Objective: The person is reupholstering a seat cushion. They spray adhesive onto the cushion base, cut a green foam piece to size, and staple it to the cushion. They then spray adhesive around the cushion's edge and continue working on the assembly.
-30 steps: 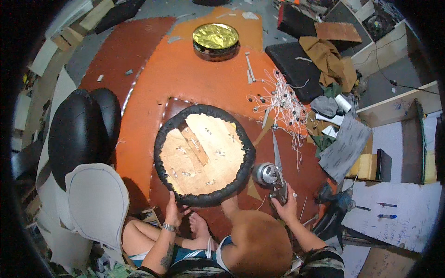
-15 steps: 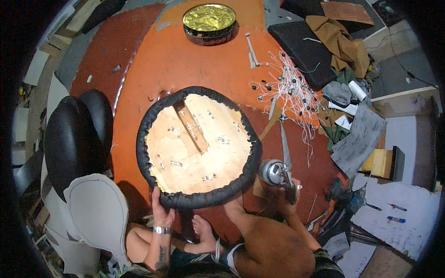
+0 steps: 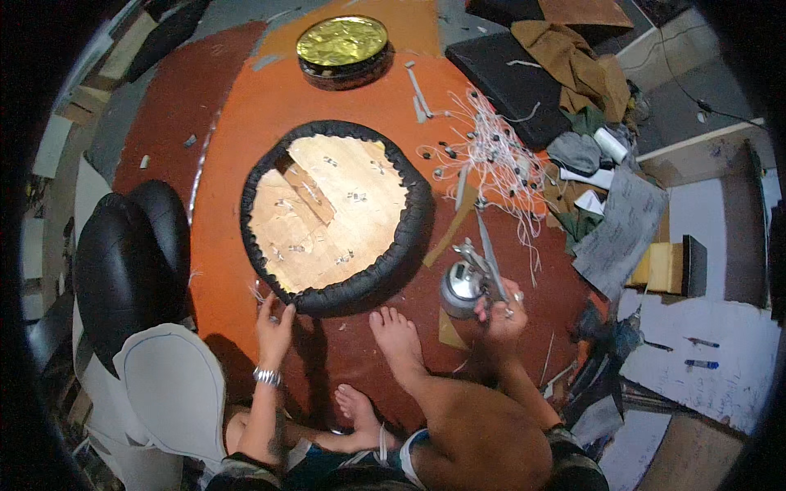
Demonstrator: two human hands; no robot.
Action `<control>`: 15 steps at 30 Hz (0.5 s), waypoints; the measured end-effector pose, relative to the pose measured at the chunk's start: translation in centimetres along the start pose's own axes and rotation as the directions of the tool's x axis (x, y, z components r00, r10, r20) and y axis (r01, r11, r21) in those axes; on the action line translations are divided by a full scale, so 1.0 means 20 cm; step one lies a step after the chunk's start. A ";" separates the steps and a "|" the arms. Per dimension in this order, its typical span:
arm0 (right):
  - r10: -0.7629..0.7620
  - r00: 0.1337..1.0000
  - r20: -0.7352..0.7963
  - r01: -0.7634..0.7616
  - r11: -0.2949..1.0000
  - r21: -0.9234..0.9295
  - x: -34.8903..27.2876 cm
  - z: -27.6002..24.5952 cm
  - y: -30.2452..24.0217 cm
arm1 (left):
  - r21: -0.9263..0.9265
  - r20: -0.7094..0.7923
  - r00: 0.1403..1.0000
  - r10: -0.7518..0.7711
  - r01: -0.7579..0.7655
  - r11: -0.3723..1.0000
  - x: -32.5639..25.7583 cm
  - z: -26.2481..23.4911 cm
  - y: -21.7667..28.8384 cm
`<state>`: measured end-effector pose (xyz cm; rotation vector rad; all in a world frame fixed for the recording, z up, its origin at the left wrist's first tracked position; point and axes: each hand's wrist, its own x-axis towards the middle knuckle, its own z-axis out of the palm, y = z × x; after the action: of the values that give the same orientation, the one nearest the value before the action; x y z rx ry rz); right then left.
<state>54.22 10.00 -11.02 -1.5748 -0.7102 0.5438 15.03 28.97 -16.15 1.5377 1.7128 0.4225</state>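
Note:
A round padded seat point(image 3: 413, 204) lies bottom up in front of me, with gathered black covering around a bare wooden board. A slot and several small metal pieces show on the board. My left hand point(image 3: 274, 331), wearing a silver watch, pinches the seat's near left rim between thumb and fingers. The near side looks raised, with a shadow below it. To the right, my right hand point(image 3: 504, 319) is closed around a spray gun point(image 3: 463, 288) with a rounded silver cup. The gun is apart from the seat, and my fingers partly hide its handle.
A round tin point(image 3: 342, 49) with yellow-gold contents stands at the far side. White cords point(image 3: 499, 155) with black ends lie tangled at right, beside a black pad point(image 3: 512, 90) and cloth scraps. Black cushions point(image 3: 127, 270) and a pale panel point(image 3: 172, 380) are at left.
The seat has shifted away from me and tilted, its near rim moving up from my legs. My left hand has moved with it. The spray gun has turned in my right hand.

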 end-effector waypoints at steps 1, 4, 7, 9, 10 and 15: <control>-0.082 0.997 0.000 0.082 0.997 -0.009 0.01 0.03 0.05 | -0.093 0.034 0.987 0.155 -0.151 0.984 -0.07 -0.10 -0.04; -0.309 0.950 0.035 0.309 0.925 -0.221 0.00 0.05 0.17 | 0.085 -0.169 0.957 0.238 -0.226 0.970 -0.37 -0.43 -0.12; -0.346 0.937 0.040 0.348 0.919 -0.184 -0.04 0.04 0.23 | 0.401 -0.065 0.954 0.293 -0.244 0.883 -0.72 -0.83 -0.19; -0.338 0.940 0.047 0.340 0.919 -0.202 -0.07 0.03 0.23 | 0.472 0.238 0.902 0.359 -0.431 0.770 -0.91 -1.03 -0.23; -0.327 0.943 0.059 0.332 0.918 -0.215 -0.08 0.03 0.23 | 0.479 0.348 0.873 0.341 -0.478 0.736 -0.98 -1.07 -0.27; -0.352 0.932 0.090 0.363 0.892 -0.269 -0.10 0.06 0.19 | 0.526 0.511 0.824 0.246 -0.526 0.669 -1.14 -1.09 -0.43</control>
<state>52.45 9.20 -15.02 -1.6439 -1.1199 0.2040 -7.52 11.09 -0.79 2.3348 1.2242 -0.3347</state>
